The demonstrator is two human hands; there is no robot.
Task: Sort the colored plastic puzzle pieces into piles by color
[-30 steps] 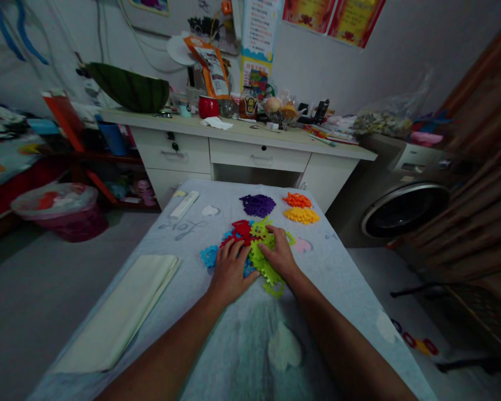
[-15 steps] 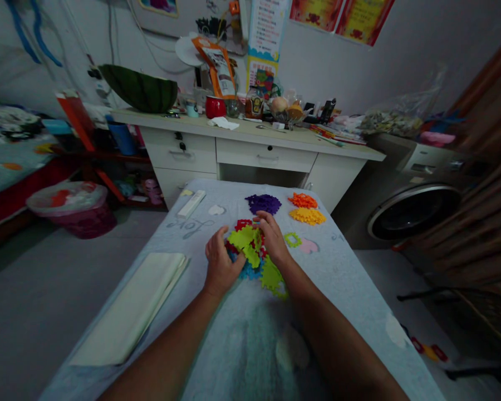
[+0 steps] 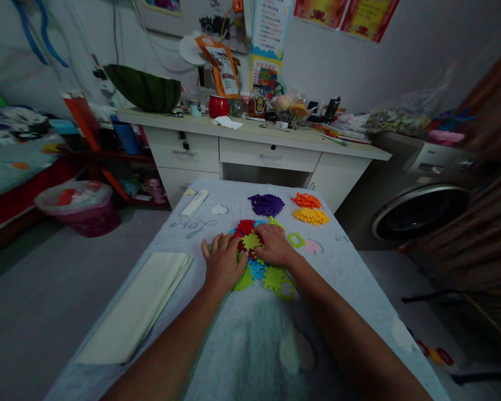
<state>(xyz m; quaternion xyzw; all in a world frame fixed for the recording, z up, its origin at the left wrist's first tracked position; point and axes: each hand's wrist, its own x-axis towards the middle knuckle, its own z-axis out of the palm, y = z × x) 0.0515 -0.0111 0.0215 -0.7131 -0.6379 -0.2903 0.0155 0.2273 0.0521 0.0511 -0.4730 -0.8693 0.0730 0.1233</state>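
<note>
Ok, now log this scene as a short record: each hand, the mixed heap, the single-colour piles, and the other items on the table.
Left hand: fingers spread, at heap's left side
Right hand: at heap's right side; grip unclear
Mixed heap: red, blue, lime-green toothed pieces
Piles: purple pile beyond heap; orange pile behind yellow pile, right of purple
Also on table: folded cream cloth, left; white oblong object, far left

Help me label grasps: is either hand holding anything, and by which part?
Cannot be told: the left hand and the right hand are both at the mixed pile of red, blue and green pieces, covering any hold there may be.
</note>
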